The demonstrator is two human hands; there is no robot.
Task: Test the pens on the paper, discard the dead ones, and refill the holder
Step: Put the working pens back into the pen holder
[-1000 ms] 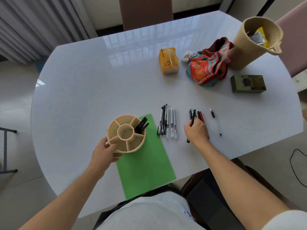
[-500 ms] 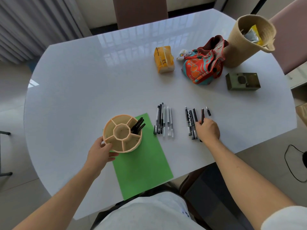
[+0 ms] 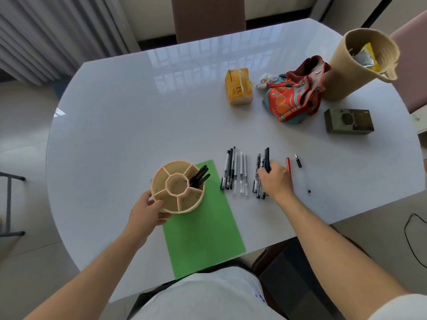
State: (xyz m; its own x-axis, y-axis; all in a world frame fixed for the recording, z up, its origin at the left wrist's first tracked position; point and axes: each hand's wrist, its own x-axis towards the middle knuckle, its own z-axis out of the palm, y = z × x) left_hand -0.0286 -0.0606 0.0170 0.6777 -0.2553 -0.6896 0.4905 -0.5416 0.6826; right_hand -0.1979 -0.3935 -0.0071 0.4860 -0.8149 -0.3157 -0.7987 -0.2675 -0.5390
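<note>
A beige round pen holder with several compartments stands on the top corner of the green paper. A few black pens lean in one compartment. My left hand grips the holder's near-left wall. One row of pens lies right of the paper. My right hand rests over a second row, fingers closed on a black pen that points away from me. A red pen, a black cap and a tiny black bit lie to the right.
On the white table, far right: a yellow tissue pack, a colourful pouch, a woven basket holding wrappers, and an olive box. A brown chair stands at the far side. The table's near edge runs close below my forearms.
My right hand went right to the red pen, then came back left onto the second row and closed on a black pen. The left hand stays on the holder.
</note>
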